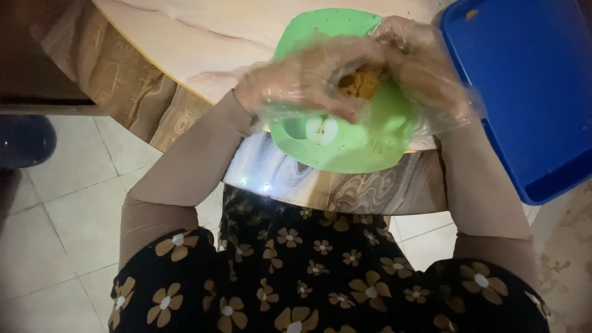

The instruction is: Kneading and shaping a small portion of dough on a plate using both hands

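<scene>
Orange-brown, crumbly lump of dough-like food (pixel 359 83) sits pressed between the person's two hands, held just above a round light-green plastic plate with an apple picture (pixel 345 145) that rests at the near edge of the pale marbled round surface (pixel 185 37). Both hands wear loose clear plastic gloves. The left hand (pixel 302 77) curls over the lump from its side with fingers bent around it, and the right hand (pixel 425 68) cups it from the other side, so both are closed on the same piece, fingertips meeting over it. How much of the lump lies hidden inside the palms I cannot tell. Just beside the plate, toward the right edge of the surface and hanging a little over it, lies a bright blue rectangular plastic tray (pixel 524 92); what shows of it looks bare. The person wears beige sleeves and a black garment with tan flowers, and stands close against the surface, with pale floor tiles below. To my eye the work in hand is the shaping or squeezing of the lump, about midway, since it looks rough and uneven. A further move would call for even pressure from both palms and a firm hold, as the slack gloves could slip or catch on the sticky mass.
</scene>
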